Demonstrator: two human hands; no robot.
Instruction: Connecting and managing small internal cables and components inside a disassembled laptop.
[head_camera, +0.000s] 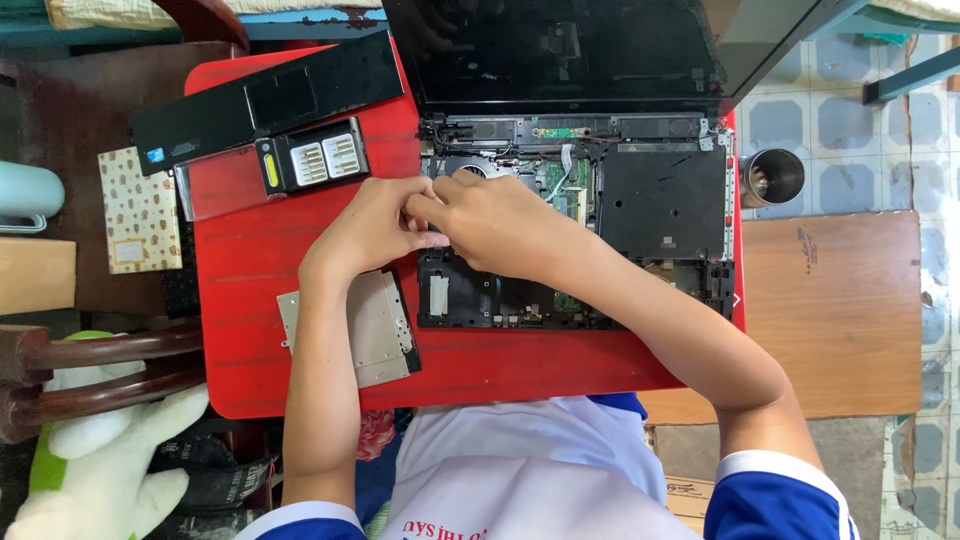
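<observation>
Opened laptop (600, 230) sits on the red bench (260, 270), top cover off, board and fan exposed, dark screen (570, 50) tilted back at the far edge. I have both hands meeting over the left part of the chassis, just beside the fan opening. Left hand (375, 225) has fingers curled, tips pinched toward the right hand (495, 225), which is also curled and lies over the board; whatever small part sits between the fingertips is hidden, so I cannot tell what either hand grips, if anything. Judged step: working a small fitting loose in the chassis interior; a fine pinch and steady wrists seem called for. Optical drive (365, 330) lies on the bench under my left forearm. Removed palm-rest panel (270, 100) and a battery pack (310, 160) lie at far left. A metal cup (772, 178) stands off the bench, right.
</observation>
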